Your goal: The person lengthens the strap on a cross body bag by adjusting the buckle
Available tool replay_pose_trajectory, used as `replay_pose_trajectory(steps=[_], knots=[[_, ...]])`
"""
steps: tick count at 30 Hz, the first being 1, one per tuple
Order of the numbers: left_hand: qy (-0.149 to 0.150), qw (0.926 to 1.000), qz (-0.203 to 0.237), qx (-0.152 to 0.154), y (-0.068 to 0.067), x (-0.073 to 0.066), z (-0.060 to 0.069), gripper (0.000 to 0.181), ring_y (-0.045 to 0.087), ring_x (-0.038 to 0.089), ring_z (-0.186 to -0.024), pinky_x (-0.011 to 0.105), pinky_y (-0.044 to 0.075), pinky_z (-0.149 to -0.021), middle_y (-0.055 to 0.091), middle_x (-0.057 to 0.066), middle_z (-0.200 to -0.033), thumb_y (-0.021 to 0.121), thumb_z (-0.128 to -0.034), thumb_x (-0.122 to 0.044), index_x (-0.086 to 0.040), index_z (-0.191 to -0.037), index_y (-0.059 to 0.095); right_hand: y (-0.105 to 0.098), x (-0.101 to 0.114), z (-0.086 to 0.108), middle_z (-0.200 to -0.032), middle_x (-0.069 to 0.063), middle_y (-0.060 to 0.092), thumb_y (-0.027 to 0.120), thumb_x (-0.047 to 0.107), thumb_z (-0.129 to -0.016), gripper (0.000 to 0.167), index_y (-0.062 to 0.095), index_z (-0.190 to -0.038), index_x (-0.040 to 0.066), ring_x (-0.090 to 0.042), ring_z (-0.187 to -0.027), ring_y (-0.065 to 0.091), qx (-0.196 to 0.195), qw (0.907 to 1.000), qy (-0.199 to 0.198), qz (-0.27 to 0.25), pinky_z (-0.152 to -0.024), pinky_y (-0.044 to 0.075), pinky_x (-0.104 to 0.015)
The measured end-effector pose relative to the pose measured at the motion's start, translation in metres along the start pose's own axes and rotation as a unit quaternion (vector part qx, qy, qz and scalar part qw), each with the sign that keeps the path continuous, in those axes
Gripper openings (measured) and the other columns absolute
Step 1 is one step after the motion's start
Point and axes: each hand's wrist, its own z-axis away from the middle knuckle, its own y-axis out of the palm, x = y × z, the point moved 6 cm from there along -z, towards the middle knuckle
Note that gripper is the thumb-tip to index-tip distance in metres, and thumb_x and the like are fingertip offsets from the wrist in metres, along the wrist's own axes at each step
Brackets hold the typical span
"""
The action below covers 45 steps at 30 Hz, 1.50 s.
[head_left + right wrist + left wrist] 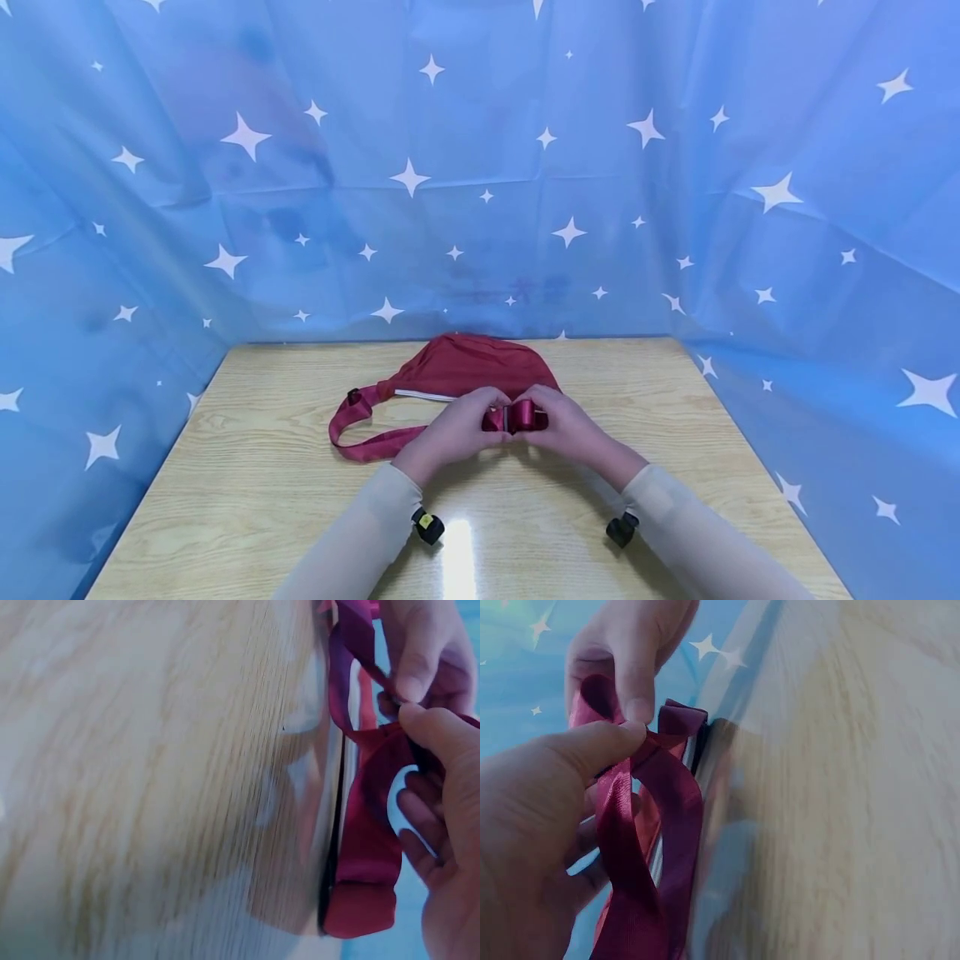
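- While I watch through the head view, the left grip [459,425], a bare hand, pinches a burgundy strap [522,415] between thumb and fingers, closed down to the webbing's thickness.
- I see the right grip [570,425] pinching the same strap from the other side, equally closed; the two thumb tips meet or nearly so, and I cannot tell what small piece they cover.
- From the left wrist view, I make out webbing folded into loops at the thumbs and hanging below them.
- The strap belongs to a burgundy waist bag [480,367], which lies at the far side of the counter [225,492], just beyond both hands.
- I find a pale strip [423,395] along the bag's near edge, partly hidden by the left hand.
- To the left, the strap bends in a wide loop on the wood-grain top, with a black slider [354,397] near the bag's end.
- Behind everything I have a blue curtain [487,100] with white stars.
- Each pale sleeve has a black wrist device [428,527] beneath it.
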Motion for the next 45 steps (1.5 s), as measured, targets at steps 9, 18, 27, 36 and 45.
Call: replay_pose_trajectory(steps=[9,18,27,36,45], knots=[[-0.001,0.9989,-0.043,-0.02,0.001,0.006,-0.001,0.049,0.064,0.009,-0.103,0.032,0.058,-0.095,0.072,-0.007,-0.124,0.091,-0.0945,-0.038,-0.02,-0.136,0.072,-0.001,0.001,-0.001,-0.12,0.008,0.066,0.093,0.019,-0.093,0.04,0.071,-0.127,0.019,-0.013,-0.11,0.063,0.018,0.9994,-0.008,-0.029,-0.094,0.059,-0.036],[0.004,0.9983,-0.052,-0.028,0.0,0.007,-0.001,0.054,0.065,0.01,-0.103,0.033,0.059,-0.095,0.073,-0.004,-0.125,0.093,-0.0929,-0.039,-0.019,-0.138,0.072,-0.003,0.01,-0.007,-0.115,0.006,0.069,0.091,0.027,-0.095,0.035,0.075,-0.124,0.015,-0.013,-0.106,0.062,-0.012,0.9982,-0.045,-0.039,-0.089,0.059,-0.034],[-0.009,0.9987,-0.044,-0.023,-0.001,0.012,0.004,0.048,0.065,0.008,-0.1,0.033,0.058,-0.093,0.071,-0.01,-0.117,0.09,-0.0943,-0.046,-0.024,-0.132,0.072,-0.01,0.005,0.0,-0.115,0.002,0.069,0.09,0.017,-0.096,0.031,0.076,-0.124,0.014,-0.023,-0.102,0.068,-0.028,0.9924,-0.002,-0.119,-0.084,0.063,-0.039],[-0.013,0.9986,-0.039,-0.033,-0.003,0.018,0.008,0.046,0.066,0.009,-0.104,0.037,0.058,-0.096,0.071,-0.01,-0.116,0.088,-0.0954,-0.049,-0.025,-0.132,0.073,-0.017,-0.004,0.006,-0.112,-0.004,0.069,0.088,0.014,-0.097,0.03,0.074,-0.123,0.014,-0.036,-0.1,0.069,-0.049,0.9856,0.026,-0.16,-0.085,0.061,-0.047],[-0.004,0.9981,-0.048,-0.037,-0.003,0.018,0.008,0.048,0.068,0.008,-0.106,0.035,0.059,-0.097,0.073,-0.01,-0.118,0.09,-0.0937,-0.048,-0.023,-0.131,0.074,-0.015,0.011,-0.004,-0.122,-0.003,0.069,0.091,0.018,-0.095,0.044,0.071,-0.133,0.006,-0.026,-0.107,0.068,-0.004,0.9929,0.002,-0.119,-0.088,0.061,-0.044]])
